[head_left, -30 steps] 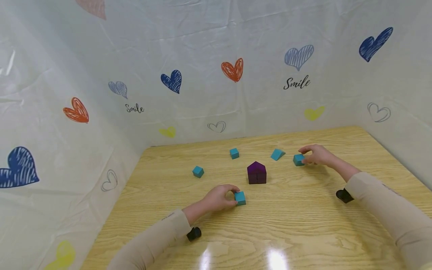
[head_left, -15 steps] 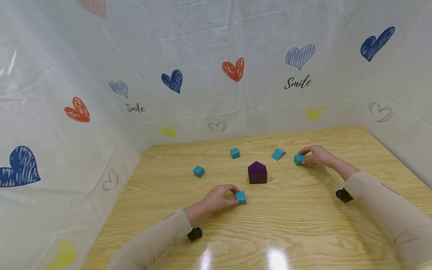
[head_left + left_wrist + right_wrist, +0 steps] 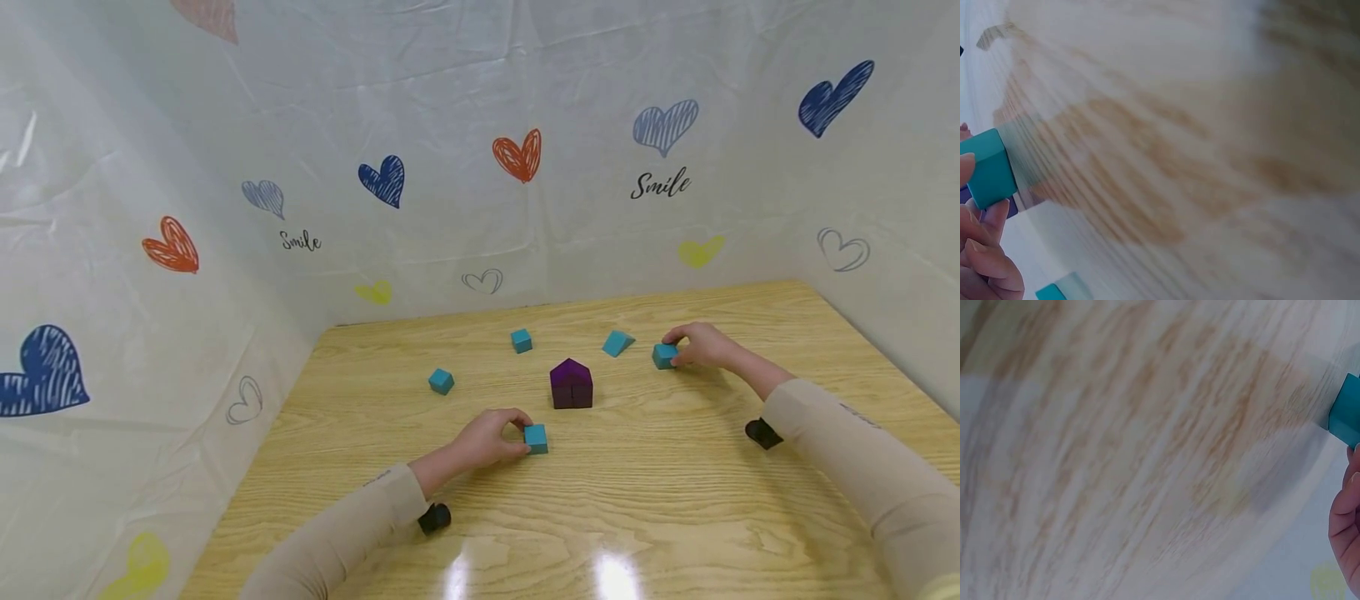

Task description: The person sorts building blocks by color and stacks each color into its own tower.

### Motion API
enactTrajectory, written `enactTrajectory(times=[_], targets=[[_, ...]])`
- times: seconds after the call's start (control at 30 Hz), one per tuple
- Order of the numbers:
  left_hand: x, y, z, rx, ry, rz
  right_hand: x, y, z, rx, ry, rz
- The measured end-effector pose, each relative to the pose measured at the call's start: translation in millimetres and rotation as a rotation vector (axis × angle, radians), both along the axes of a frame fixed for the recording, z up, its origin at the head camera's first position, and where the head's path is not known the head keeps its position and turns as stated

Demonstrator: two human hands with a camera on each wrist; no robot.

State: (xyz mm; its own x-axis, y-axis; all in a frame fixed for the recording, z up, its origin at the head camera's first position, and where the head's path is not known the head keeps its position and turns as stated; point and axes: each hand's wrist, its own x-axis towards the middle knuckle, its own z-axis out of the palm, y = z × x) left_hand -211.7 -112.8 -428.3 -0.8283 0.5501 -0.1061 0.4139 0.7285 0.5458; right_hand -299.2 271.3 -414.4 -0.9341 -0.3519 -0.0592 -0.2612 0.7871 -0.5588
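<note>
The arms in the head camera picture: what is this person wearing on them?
Both arms are covered by long beige sleeves, the left sleeve and the right sleeve, each reaching to the wrist. A small black device sits under the left wrist and another black device under the right. The left hand and right hand are bare: no gloves, rings or watch visible.
</note>
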Motion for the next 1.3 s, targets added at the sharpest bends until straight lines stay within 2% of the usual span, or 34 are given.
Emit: enactTrajectory(times=[0.3, 0.73, 0.97, 1.1, 1.3], targets=[[-1.0, 2, -0.8, 0.010, -0.030, 0.038, 7.1, -2, 8.4, 0.012, 0.050, -0.005], [-5.0, 7, 0.1, 0.019, -0.022, 0.049, 43.6, -37, 23.5, -0.015, 0.014, 0.077], [-5.8, 12, 2.4, 0.017, -0.001, 0.027, 64.0, -66, 17.4, -0.020, -0.030, 0.142], [-7.2, 15, 1.4, 0.013, -0.003, 0.020, 73.0, -81, 14.5, -0.047, -0.056, 0.144], [-9.7, 18, -0.1, 0.011, -0.016, 0.018, 84.0, -102, 11.0, -0.067, -0.029, 0.162]])
